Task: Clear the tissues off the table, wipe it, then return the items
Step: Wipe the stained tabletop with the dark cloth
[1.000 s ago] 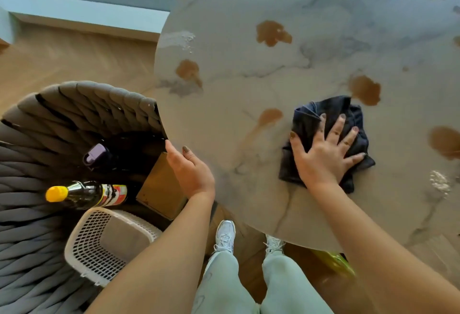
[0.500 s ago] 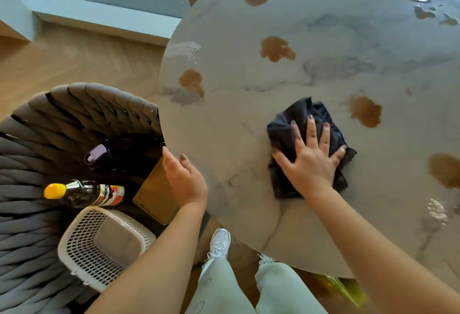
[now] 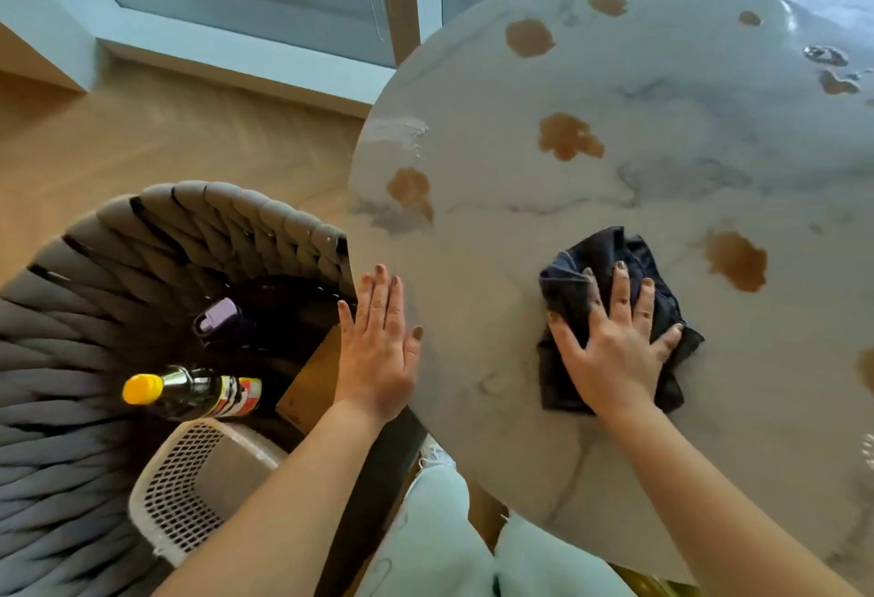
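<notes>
A round marble table [image 3: 591,199] carries several brown spill stains [image 3: 570,137] and wet patches. My right hand [image 3: 615,341] lies flat with spread fingers on a crumpled dark cloth [image 3: 600,260] near the table's front left part, pressing it down. My left hand [image 3: 378,345] rests flat on the table's left edge, fingers straight. On the grey woven chair [image 3: 94,274] to the left lie a dark sauce bottle with a yellow cap [image 3: 189,393], a purple-capped item [image 3: 217,317], a brown box [image 3: 312,383] and a white mesh basket [image 3: 198,487].
A window frame and white sill [image 3: 236,61] run along the wooden floor [image 3: 142,137] behind the chair. Water droplets [image 3: 825,57] sit at the table's far right. My legs in pale trousers [image 3: 449,549] stand below the table edge.
My right hand has slid the cloth leftward across the table over the stain near the front. My left hand has shifted flatter onto the table edge. The view has tilted upward.
</notes>
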Demonstrator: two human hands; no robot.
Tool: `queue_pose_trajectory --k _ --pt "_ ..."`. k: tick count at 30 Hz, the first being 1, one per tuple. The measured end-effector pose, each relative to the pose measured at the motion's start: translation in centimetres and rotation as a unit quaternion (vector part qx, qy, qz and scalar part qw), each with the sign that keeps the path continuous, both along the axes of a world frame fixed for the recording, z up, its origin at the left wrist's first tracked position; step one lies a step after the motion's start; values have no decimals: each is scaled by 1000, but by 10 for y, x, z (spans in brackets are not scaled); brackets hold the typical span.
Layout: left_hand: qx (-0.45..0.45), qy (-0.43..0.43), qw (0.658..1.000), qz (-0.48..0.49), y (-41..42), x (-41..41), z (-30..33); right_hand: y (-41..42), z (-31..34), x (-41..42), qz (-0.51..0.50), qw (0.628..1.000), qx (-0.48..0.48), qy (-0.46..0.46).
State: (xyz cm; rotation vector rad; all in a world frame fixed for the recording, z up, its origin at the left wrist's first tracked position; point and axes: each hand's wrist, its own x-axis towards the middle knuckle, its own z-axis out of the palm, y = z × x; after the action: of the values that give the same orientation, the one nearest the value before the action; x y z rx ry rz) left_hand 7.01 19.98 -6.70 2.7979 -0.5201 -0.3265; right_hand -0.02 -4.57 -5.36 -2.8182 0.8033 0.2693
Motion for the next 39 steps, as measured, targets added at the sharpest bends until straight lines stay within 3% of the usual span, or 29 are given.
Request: queue_pose_trajectory --k 2,3,8,10,13,16,20,25,28,32,35,39 --pt "-9 0 1000 6 -2 -4 -3 23 2 43 -43 999 8 -2" --pt "-11 -3 1000 5 -2 -3 -4 39 1 58 -19 1000 10 -3" --pt "-28 -15 999 -14 3 -1 -7 79 -3 12 216 976 -7 -22" --pt "-47 -20 999 -9 3 0 -9 59 -2 -17 249 968 -14 -9" --pt "-57 -33 998 -1 2 -1 -12 22 2 2 157 988 -7 -9" --pt "-52 -38 998 5 2 -3 -13 26 3 74 64 998 6 3" --pt "-51 -42 998 17 0 -3 -11 71 3 138 150 988 20 -7" --pt "-70 -25 997 26 2 -4 -12 67 -4 89 303 950 21 -70" --pt "-76 -32 997 15 1 -3 -13 34 -3 89 245 967 22 -68" --pt "-34 -38 999 15 0 -4 -9 46 0 172 114 992 42 -38" --pt "28 -52 998 -5 -1 -3 -5 88 1 202 190 979 54 -42" --pt "-13 -54 998 -12 0 -4 -4 89 -6 144 290 952 42 -84"
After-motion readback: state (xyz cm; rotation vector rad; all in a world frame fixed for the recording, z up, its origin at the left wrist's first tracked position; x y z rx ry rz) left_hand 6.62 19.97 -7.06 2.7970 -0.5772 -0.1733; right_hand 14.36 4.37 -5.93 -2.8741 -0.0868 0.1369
